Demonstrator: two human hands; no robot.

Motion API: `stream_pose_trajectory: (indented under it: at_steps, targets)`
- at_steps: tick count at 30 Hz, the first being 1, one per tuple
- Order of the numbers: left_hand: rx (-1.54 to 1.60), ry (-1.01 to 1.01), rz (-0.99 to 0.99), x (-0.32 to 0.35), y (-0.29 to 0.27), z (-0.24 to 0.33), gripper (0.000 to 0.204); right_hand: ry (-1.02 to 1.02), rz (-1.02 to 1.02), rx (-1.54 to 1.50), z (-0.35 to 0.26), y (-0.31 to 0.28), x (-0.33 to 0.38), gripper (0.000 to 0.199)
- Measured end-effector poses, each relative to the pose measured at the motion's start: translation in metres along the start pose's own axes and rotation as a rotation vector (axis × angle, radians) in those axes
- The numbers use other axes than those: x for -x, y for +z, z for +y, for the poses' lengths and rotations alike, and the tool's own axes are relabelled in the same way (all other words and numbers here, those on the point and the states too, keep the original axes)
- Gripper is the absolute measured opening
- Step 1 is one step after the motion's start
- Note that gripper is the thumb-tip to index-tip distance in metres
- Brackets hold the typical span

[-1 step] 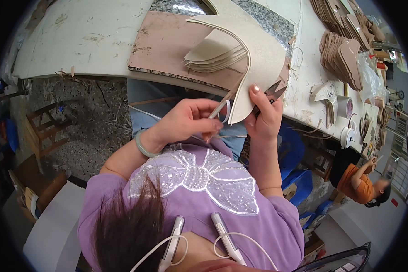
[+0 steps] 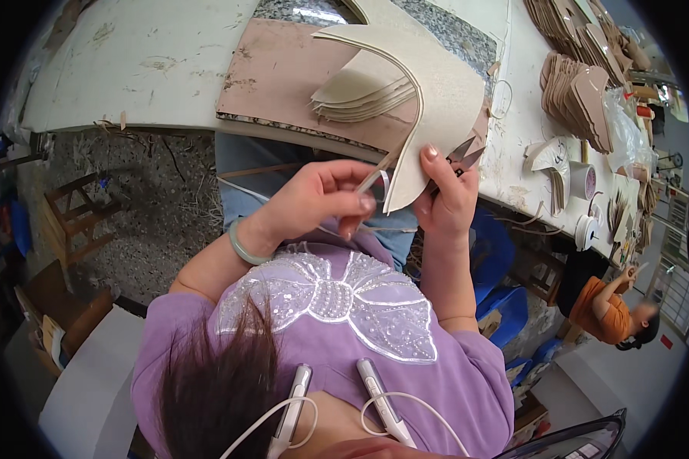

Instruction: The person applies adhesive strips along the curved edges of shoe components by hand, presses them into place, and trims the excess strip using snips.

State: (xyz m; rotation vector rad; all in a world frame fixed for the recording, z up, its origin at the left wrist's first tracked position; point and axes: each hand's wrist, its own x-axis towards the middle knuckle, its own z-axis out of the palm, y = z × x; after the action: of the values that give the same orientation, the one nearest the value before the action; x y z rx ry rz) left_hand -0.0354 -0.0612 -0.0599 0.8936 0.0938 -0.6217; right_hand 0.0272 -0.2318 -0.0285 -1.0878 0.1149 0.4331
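My right hand (image 2: 445,191) grips the lower part of a large cream curved panel (image 2: 453,92), thumb on top. Scissors (image 2: 464,153) are also in that hand; their blades point up and right beyond the thumb, and the handles are mostly hidden. Closed in a pinch, my left hand (image 2: 321,197) holds a narrow white strip (image 2: 383,186) that loops beside the panel's lower left edge. The panel looks layered along its curved edge. Left of it, a fanned stack of cream pieces (image 2: 360,96) lies on a pinkish-brown board (image 2: 283,65).
The board rests at the edge of a white worktable (image 2: 145,76). Stacks of brown cut pieces (image 2: 574,103), a tape roll (image 2: 582,181) and a white spool (image 2: 586,232) stand to the right. A wooden stool (image 2: 76,218) is at left, blue chairs (image 2: 505,310) at right. Another person (image 2: 605,306) sits farther right.
The panel's lower tip has shifted very slightly, and the scissor blades show a little differently beside my right thumb. My left fingers have moved only slightly around the strip.
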Motion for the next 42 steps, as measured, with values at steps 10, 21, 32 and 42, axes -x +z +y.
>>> stream_pose_trajectory:
  at_steps: [10,21,32,42]
  targets:
    - [-0.562,-0.017,-0.099,-0.007,-0.008,-0.007,0.010,-0.062,-0.101,0.000,-0.009,-0.012,0.000,0.017]
    - [0.120,0.094,0.109,-0.004,0.004,0.022,0.028,-0.041,-0.131,0.031,-0.002,-0.011,-0.005,0.016]
    - [-0.072,0.195,0.201,-0.008,0.006,0.006,0.023,0.040,-0.066,-0.005,-0.001,-0.002,-0.001,0.018]
    - [-0.279,0.330,0.610,0.029,-0.052,0.030,0.018,-0.180,-0.416,-0.397,-0.033,-0.074,-0.026,0.023]
